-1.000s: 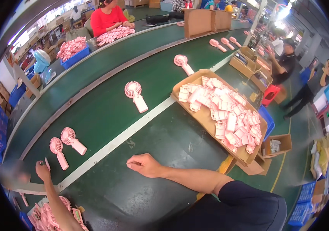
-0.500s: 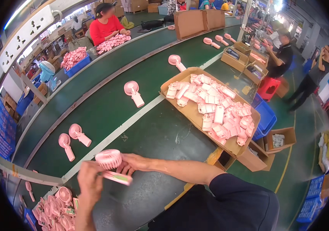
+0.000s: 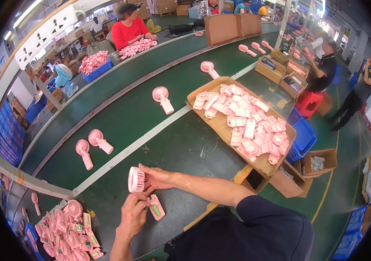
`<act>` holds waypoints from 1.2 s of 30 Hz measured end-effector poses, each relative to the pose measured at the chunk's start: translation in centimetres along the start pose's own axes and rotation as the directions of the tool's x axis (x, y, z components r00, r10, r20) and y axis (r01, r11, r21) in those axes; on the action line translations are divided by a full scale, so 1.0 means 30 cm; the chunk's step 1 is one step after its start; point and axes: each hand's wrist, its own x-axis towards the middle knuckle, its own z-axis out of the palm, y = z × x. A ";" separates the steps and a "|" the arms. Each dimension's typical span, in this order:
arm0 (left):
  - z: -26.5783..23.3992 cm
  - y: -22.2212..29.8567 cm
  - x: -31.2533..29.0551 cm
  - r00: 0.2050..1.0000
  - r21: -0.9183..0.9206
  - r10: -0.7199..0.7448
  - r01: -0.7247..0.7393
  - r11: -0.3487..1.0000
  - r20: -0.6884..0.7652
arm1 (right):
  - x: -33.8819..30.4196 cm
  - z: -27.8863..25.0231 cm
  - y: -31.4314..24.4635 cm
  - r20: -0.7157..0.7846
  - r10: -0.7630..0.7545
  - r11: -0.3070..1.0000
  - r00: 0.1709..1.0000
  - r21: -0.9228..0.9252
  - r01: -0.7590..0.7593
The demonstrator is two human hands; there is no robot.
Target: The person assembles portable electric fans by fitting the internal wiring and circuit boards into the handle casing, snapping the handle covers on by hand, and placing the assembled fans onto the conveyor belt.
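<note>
Between my hands is a pink handheld fan [image 3: 136,179], its round grille turned to the side and its handle slanting down to the right. A green part shows in the handle's open face. My right hand [image 3: 159,179] grips the fan behind its grille, with the thumb on top. My left hand [image 3: 133,214] has its fingers closed at the neck of the fan; whether they pinch some small part there is hidden. At lower left, beside my left forearm, lies a heap of similar pink fans [image 3: 66,230], some showing green inside their handles.
A cardboard tray [image 3: 255,162] piled with pink handle shells [image 3: 249,126] stands at right. Several pink fans [image 3: 160,94] lie along the green conveyor belt [image 3: 129,104], beyond a pale rail [image 3: 129,150]. Across it sits a person in red [image 3: 129,31]; others work at far right.
The fan has swung round: its grille now stands sideways and its handle points down toward me. My left hand has shifted right, to the fan's neck. The whole view has moved slightly.
</note>
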 end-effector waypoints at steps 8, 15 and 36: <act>0.128 0.015 -0.076 0.999 -0.120 -0.036 0.032 0.992 -0.034 | -0.091 0.032 0.040 -0.204 0.058 0.998 0.977 -0.018 -0.063; 0.245 0.063 -0.101 0.999 -0.261 -0.017 0.004 0.965 -0.050 | -0.177 0.123 0.069 -0.333 -0.109 0.993 0.937 -0.003 0.115; 0.367 0.092 -0.125 0.869 -0.845 -0.150 0.397 -0.359 0.472 | -0.232 0.340 -0.073 -0.482 -0.365 0.931 0.796 -0.202 0.304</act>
